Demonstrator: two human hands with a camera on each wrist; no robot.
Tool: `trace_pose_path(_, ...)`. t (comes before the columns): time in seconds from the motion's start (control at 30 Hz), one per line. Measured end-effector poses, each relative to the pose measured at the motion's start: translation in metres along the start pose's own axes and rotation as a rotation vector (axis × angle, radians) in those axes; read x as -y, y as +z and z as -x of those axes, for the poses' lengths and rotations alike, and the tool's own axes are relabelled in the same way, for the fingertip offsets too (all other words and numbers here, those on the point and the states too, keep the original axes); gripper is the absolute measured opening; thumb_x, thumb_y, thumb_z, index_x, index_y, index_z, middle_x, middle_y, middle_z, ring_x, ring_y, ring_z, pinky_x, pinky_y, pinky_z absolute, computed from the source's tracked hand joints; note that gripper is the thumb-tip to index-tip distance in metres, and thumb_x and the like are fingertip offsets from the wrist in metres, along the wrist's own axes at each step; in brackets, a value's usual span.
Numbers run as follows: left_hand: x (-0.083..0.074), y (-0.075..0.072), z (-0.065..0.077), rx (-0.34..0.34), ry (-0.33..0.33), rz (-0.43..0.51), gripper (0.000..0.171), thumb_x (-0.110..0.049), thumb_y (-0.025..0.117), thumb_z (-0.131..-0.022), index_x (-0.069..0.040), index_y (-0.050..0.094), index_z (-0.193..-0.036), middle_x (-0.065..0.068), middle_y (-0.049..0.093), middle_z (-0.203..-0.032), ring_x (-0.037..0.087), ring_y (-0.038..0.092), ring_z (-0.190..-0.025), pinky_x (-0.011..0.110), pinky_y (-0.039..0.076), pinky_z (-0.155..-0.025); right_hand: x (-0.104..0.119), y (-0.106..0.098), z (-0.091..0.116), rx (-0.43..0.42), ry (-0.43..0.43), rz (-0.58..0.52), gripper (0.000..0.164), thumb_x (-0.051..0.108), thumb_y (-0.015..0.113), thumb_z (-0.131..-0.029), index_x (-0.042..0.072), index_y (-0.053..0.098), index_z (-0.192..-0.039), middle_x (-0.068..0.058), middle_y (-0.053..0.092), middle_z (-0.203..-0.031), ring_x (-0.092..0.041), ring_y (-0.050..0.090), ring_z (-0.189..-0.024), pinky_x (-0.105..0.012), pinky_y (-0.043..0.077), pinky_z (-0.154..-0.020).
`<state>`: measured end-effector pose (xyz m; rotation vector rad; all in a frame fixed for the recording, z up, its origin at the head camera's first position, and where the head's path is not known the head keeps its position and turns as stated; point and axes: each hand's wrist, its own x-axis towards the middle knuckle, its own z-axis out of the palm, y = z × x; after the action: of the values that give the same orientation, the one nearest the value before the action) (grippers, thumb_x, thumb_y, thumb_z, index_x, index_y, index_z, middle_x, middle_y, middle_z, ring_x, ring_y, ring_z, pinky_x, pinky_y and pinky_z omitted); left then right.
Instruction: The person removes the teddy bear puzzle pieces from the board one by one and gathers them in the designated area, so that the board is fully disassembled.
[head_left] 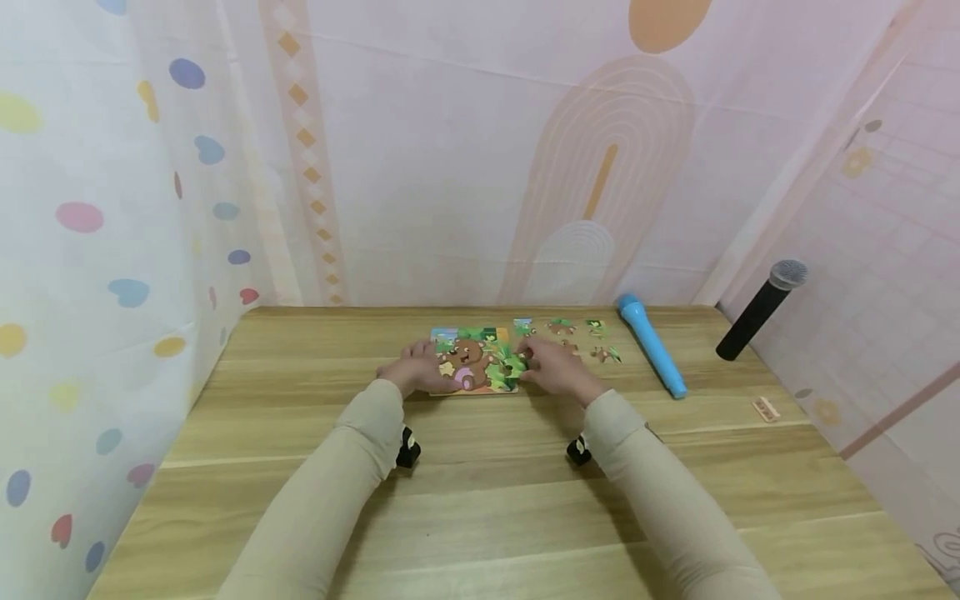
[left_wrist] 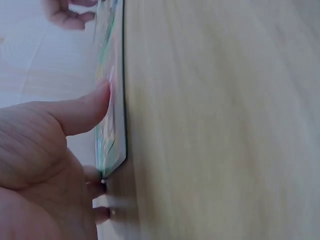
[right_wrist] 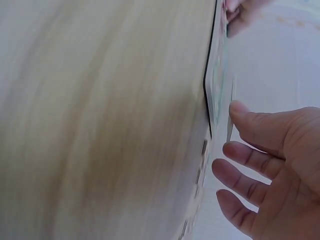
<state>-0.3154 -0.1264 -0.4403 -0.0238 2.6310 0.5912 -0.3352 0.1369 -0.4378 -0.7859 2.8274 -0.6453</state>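
Observation:
A flat jigsaw puzzle board with a cartoon brown bear lies near the back of the wooden table. My left hand holds its left side; in the left wrist view the thumb rests on the board's face and the other fingers are at its corner. At the board's right side, my right hand pinches a green puzzle piece. The right wrist view shows that thin piece edge-on between thumb and index finger, a little above the board, with the remaining fingers loosely bent.
Several loose puzzle pieces lie right of the board, partly behind my right hand. Farther right are a blue microphone, a black microphone and a small pinkish-brown item. A patterned curtain hangs behind the table.

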Motion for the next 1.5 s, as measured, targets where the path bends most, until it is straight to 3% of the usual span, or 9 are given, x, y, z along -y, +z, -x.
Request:
trace_pose_path(0.2,0.006,-0.002,-0.003,0.023,0.026,-0.051,0.113,-0.059,0.071,-0.087,-0.007,0.007,-0.164,0.013,0.002,-0.170,0.036,0.005,-0.154,0.077,0.017,-0.108,-0.014,-0.012,0.008,0.000,0.022,-0.087,0.039,0.011,0.070,-0.097,0.000,0.056,-0.132,-0.014,0.059,-0.124,-0.029,0.061,-0.106,-0.043,0.051,-0.091)
trace_pose_path(0.43,0.017,0.005,-0.020,0.033,0.058,-0.049,0.113,-0.055,0.073,-0.088,-0.010,0.003,-0.164,0.012,-0.003,-0.171,0.037,0.000,-0.155,0.079,0.013,-0.108,-0.037,-0.031,0.018,-0.037,0.045,-0.121,0.045,0.009,0.069,-0.097,0.000,0.053,-0.138,-0.016,0.059,-0.121,-0.029,0.060,-0.102,-0.043,0.052,-0.086)
trace_pose_path(0.6,0.021,0.006,-0.027,0.024,0.079,-0.022,0.112,-0.051,0.076,-0.087,-0.011,0.006,-0.165,0.010,-0.002,-0.171,0.038,0.001,-0.154,0.080,0.011,-0.108,-0.061,-0.043,0.032,-0.042,0.061,-0.130,0.035,0.008,0.069,-0.096,0.001,0.058,-0.129,-0.016,0.060,-0.121,-0.027,0.060,-0.096,-0.040,0.052,-0.078)
trace_pose_path(0.93,0.014,0.001,-0.009,0.024,0.079,-0.020,0.110,-0.051,0.075,-0.088,-0.010,0.007,-0.164,0.010,-0.001,-0.171,0.037,0.001,-0.155,0.079,0.009,-0.109,-0.096,-0.061,0.067,-0.053,0.099,-0.083,0.027,0.006,0.071,-0.094,-0.003,0.059,-0.116,-0.021,0.063,-0.112,-0.025,0.060,-0.084,-0.036,0.050,-0.070)
trace_pose_path(1.13,0.015,0.001,-0.009,0.024,0.085,-0.033,0.110,-0.052,0.074,-0.089,-0.011,0.005,-0.165,0.011,-0.002,-0.171,0.038,-0.001,-0.155,0.080,0.007,-0.109,-0.108,-0.065,0.079,-0.025,0.085,-0.044,0.030,0.003,0.073,-0.092,-0.008,0.059,-0.116,-0.021,0.064,-0.108,-0.026,0.061,-0.085,-0.040,0.052,-0.075)
trace_pose_path(1.33,0.022,0.006,-0.022,0.028,0.096,-0.036,0.113,-0.053,0.074,-0.089,-0.011,0.002,-0.165,0.012,-0.004,-0.171,0.039,-0.002,-0.155,0.081,0.007,-0.108,-0.113,-0.067,0.087,0.025,0.098,0.053,0.031,0.004,0.076,-0.089,-0.006,0.060,-0.114,-0.022,0.066,-0.109,-0.039,0.063,-0.102,-0.053,0.052,-0.088)
trace_pose_path(1.5,0.022,0.006,-0.021,0.025,0.103,-0.051,0.111,-0.053,0.073,-0.090,-0.010,0.003,-0.164,0.012,-0.003,-0.171,0.039,-0.001,-0.155,0.080,0.010,-0.108,-0.113,-0.066,0.087,0.042,0.113,0.112,0.036,0.002,0.079,-0.086,-0.005,0.059,-0.115,-0.022,0.065,-0.111,-0.041,0.061,-0.108,-0.055,0.049,-0.094)
